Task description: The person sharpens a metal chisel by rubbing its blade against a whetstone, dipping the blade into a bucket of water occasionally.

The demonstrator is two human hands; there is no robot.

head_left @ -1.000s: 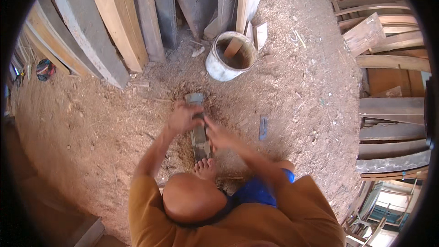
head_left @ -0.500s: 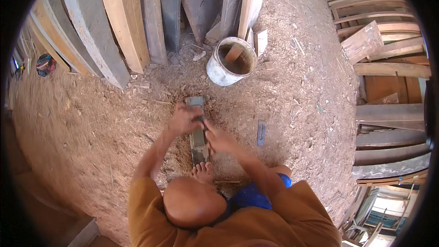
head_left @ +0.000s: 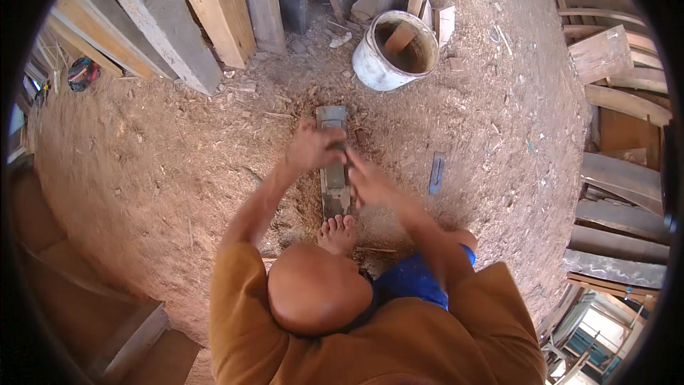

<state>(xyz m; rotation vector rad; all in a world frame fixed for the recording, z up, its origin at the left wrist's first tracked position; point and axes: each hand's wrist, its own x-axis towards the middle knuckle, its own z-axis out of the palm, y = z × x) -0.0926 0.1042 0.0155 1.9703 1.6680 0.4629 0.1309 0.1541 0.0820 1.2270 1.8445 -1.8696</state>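
Observation:
A long narrow sharpening block (head_left: 333,178), grey-green and wet-looking, lies on the ground in front of me. My left hand (head_left: 313,148) is over its upper part, fingers curled round a small dark flat tool (head_left: 337,147). From the right, my right hand (head_left: 372,182) closes on the lower side of the same tool. Motion blur and my fingers hide most of it, so its exact kind is unclear. My bare foot (head_left: 337,234) presses its toes against the block's near end. Off to the right, a dark slotted metal plate (head_left: 436,172) lies flat on the ground.
Beyond the block stands a whitish bucket (head_left: 381,71) of murky water with a wood piece (head_left: 400,38) in it. Boards (head_left: 214,11) lean at the far left; stacked timber (head_left: 620,207) lines the right. Wood shavings (head_left: 199,150) cover the ground.
The whole scene has shifted up and to the right in the picture as my head moved. Both hands stay closed over the block, blurred by motion.

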